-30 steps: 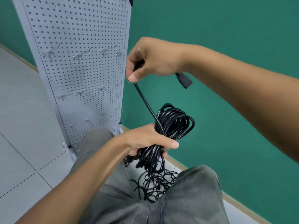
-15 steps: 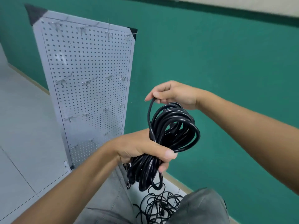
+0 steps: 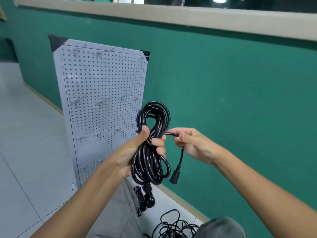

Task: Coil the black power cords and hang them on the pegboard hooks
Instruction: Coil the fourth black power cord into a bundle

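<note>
1. Black cord coil [image 3: 151,143] is being gripped mid-bundle by left hand [image 3: 135,152], fingers wrapped around it, thumb on top, in front of pegboard [image 3: 103,109].
2. Right hand [image 3: 190,143] is pinching the loose tail just beside the coil; plug [image 3: 175,176] is dangling below.
3. Step looks like finishing the coil: tail likely needs wrapping or tucking, then the top loop going over a hook [image 3: 101,103].
4. Hooks are all bare and well apart; nothing is blocking the reach.
5. More cords [image 3: 173,227] are lying tangled on floor [image 3: 25,134], small bundle [image 3: 145,196] near the board's foot.
</note>
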Motion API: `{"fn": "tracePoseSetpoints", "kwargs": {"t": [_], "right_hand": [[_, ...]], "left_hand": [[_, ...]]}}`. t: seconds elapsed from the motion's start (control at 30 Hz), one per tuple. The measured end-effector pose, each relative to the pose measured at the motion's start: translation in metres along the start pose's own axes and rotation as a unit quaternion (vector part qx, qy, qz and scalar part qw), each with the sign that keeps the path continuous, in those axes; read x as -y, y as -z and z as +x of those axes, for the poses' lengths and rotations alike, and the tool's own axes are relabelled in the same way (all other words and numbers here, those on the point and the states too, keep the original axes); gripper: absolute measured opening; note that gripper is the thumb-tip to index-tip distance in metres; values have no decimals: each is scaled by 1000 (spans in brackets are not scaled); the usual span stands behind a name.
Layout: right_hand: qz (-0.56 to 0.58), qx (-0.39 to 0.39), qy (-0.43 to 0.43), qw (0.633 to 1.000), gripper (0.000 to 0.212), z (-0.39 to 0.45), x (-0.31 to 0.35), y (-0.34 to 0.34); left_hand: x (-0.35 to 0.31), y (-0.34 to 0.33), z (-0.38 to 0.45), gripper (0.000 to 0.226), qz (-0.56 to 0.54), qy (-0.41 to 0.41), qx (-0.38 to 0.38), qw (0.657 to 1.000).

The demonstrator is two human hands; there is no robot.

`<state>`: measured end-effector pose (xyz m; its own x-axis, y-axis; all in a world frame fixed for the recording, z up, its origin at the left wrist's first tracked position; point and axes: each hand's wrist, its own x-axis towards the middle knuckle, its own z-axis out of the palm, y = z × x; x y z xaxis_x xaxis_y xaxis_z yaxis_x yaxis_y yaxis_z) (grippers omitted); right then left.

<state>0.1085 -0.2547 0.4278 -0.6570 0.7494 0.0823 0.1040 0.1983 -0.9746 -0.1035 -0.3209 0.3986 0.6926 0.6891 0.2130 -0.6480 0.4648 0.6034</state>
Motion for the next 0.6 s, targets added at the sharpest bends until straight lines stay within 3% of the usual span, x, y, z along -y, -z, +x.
{"fn": "tracePoseSetpoints", "kwargs": {"t": [0.1,0.2,0.3,0.43,0.53,0.6], "right_hand": [[-25,-78,4,997,82,-6,-6,-2],[-58,-125,-19,990,50,-15,-7,-6],[-62,-150,-40,986,40,-26,-6,-16],[-25,-188,-4,982,12,-35,-15,-32],[-50,-199,-9,979,14,-41,-21,-32],[-90,-192,-28,977,15,-47,-23,-30]], "left_hand": [[3,2,1,79,-11,-20,-111,994],[9,3,3,77,26,-7,-136,990],[14,1,5,76,71,-22,-173,982],[24,1,10,81,107,-60,-215,969],[33,1,10,51,132,-69,-262,954],[40,1,9,39,204,-58,-292,932]]}}
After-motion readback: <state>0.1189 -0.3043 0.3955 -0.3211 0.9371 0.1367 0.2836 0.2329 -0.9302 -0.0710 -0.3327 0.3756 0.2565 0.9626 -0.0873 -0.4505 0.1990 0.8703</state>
